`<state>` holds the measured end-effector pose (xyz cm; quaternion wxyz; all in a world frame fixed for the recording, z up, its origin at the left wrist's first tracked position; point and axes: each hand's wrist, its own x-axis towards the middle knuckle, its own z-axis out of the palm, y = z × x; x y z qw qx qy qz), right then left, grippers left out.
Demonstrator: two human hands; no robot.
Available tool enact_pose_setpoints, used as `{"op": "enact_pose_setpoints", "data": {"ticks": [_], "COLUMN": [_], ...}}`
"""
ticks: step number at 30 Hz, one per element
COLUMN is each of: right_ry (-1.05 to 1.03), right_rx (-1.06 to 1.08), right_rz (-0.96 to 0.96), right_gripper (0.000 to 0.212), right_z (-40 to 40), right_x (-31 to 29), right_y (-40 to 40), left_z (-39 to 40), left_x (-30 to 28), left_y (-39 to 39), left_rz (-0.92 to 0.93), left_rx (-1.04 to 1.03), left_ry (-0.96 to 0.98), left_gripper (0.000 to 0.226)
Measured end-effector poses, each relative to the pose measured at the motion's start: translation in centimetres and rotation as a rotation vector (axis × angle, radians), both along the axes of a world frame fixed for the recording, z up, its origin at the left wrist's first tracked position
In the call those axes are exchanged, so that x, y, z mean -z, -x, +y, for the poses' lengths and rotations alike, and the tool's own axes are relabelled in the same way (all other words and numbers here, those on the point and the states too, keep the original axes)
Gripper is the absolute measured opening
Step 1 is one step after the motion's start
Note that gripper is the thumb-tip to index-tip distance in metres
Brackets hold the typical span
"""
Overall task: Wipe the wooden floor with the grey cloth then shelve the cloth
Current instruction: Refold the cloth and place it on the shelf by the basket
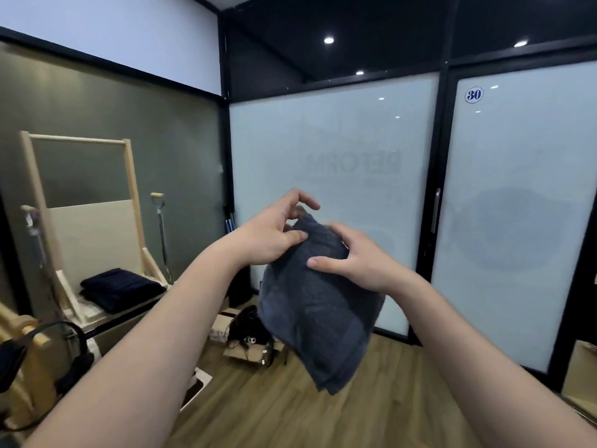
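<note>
Your left hand (271, 240) pinches the top fold of the grey cloth (319, 305) with thumb and fingers, and your right hand (352, 257) grips its upper edge from the other side. The cloth hangs folded between them in mid-air, well above the wooden floor (323, 415). My worry is the loose lower layers: let one pinch slacken and they'll fall open, or brush the box of cables (248, 344) below before you reach the shelf with dark folded cloths (119, 286).

2 hands (310, 247), 1 grey cloth (319, 315), 2 glass panels (332, 176), 1 dk folded stack (121, 287)
</note>
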<state>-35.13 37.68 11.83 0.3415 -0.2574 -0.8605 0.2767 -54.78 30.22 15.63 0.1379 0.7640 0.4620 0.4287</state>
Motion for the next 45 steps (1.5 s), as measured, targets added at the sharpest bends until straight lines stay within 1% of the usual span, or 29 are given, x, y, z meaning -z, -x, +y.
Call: {"op": "enact_pose_setpoints", "data": {"ticks": [1, 3, 5, 7, 9, 10, 12, 13, 15, 18, 20, 21, 22, 24, 25, 27, 29, 32, 33, 35, 37, 39, 40, 42, 44, 45], "right_ry": [0.033, 0.102, 0.096, 0.052, 0.058, 0.081, 0.137, 0.155, 0.163, 0.199, 0.288, 0.338, 0.378, 0.390, 0.368, 0.300, 0.244, 0.193, 0.185, 0.188, 0.183, 0.169, 0.161, 0.135, 0.109, 0.091], "right_rx": [-0.031, -0.072, -0.058, -0.011, 0.004, 0.006, 0.009, 0.012, 0.034, 0.070, 0.011, -0.035, -0.080, -0.108, -0.084, -0.020, 0.004, 0.031, 0.032, 0.014, -0.014, -0.025, -0.018, 0.021, 0.077, 0.110], "right_rz": [-0.025, -0.008, 0.059, 0.135, 0.257, 0.335, 0.459, 0.475, 0.424, 0.253, 0.179, 0.178, 0.208, 0.329, 0.393, 0.474, 0.475, 0.371, 0.349, 0.339, 0.322, 0.301, 0.295, 0.312, 0.361, 0.385], "right_gripper": [0.041, 0.029, 0.026, 0.025, 0.023, 0.022, 0.020, 0.020, 0.022, 0.023, 0.024, 0.027, 0.029, 0.024, 0.024, 0.024, 0.026, 0.030, 0.031, 0.028, 0.024, 0.025, 0.027, 0.036, 0.047, 0.047], "right_z": [-0.1, -0.2, -0.7, -1.4, -2.0, -2.3, -3.1, -3.4, -4.0, -4.5, -5.0, -5.4, -5.8, -6.8, -7.1, -7.6, -7.9, -8.5, -8.6, -9.0, -9.3, -9.7, -9.9, -10.1, -10.1, -10.0], "right_x": [-0.3, -0.5, -0.6, -1.2, -1.8, -2.3, -3.0, -3.3, -3.5, -3.0, -2.3, -1.7, -1.2, -0.6, -0.5, -1.0, -1.8, -2.6, -2.6, -2.4, -2.2, -2.2, -2.3, -2.5, -2.6, -2.7], "right_y": [-0.1, -0.6, -0.8, -0.7, -0.7, -0.8, -1.2, -1.4, -2.0, -3.8, -4.7, -4.6, -4.4, -3.4, -3.1, -3.1, -3.7, -4.0, -3.9, -4.1, -4.5, -4.6, -4.6, -4.5, -4.4, -4.2], "left_z": [-0.2, -0.5, -0.8, -1.3, -1.9, -2.1, -2.7, -3.0, -3.2, -4.0, -4.7, -4.9, -5.2, -6.0, -6.3, -7.1, -8.1, -9.1, -9.5, -10.1, -10.9, -11.9, -11.9, -11.5, -10.5, -10.0], "left_x": [0.0, 0.0, 0.1, 0.4, 1.3, 2.0, 4.0, 4.9, 5.5, 4.1, 2.5, 1.9, 1.4, 0.9, 0.8, 0.4, 0.1, 0.1, 0.1, 0.1, -0.2, -0.6, -0.8, -0.6, 0.6, 1.8], "left_y": [0.1, 0.3, 0.4, 0.7, 1.6, 2.2, 3.1, 3.5, 4.3, 5.2, 5.0, 4.6, 4.1, 3.1, 3.1, 4.2, 5.1, 5.2, 5.2, 5.5, 5.8, 5.7, 5.7, 5.3, 4.4, 4.0], "left_rz": [-0.002, -0.016, -0.079, -0.174, -0.224, -0.184, -0.068, -0.084, -0.224, -0.478, -0.605, -0.617, -0.597, -0.502, -0.436, -0.295, -0.212, -0.133, -0.131, -0.116, -0.077, -0.088, -0.116, -0.205, -0.265, -0.302], "left_rx": [-0.015, -0.053, -0.053, -0.029, -0.009, -0.012, -0.036, -0.038, -0.029, -0.021, -0.034, -0.028, -0.019, -0.025, -0.038, -0.021, 0.057, 0.072, 0.074, 0.134, 0.191, 0.204, 0.184, 0.073, -0.007, -0.018], "left_ry": [-0.026, -0.086, -0.137, -0.109, 0.077, 0.206, 0.433, 0.484, 0.452, 0.240, 0.115, 0.089, 0.091, 0.138, 0.157, 0.195, 0.254, 0.298, 0.298, 0.309, 0.324, 0.311, 0.284, 0.212, 0.153, 0.180], "left_gripper": [0.040, 0.039, 0.039, 0.043, 0.062, 0.068, 0.061, 0.056, 0.044, 0.028, 0.031, 0.037, 0.044, 0.051, 0.049, 0.036, 0.027, 0.030, 0.024, 0.007, 0.009, 0.005, 0.011, 0.020, 0.023, 0.022]}}
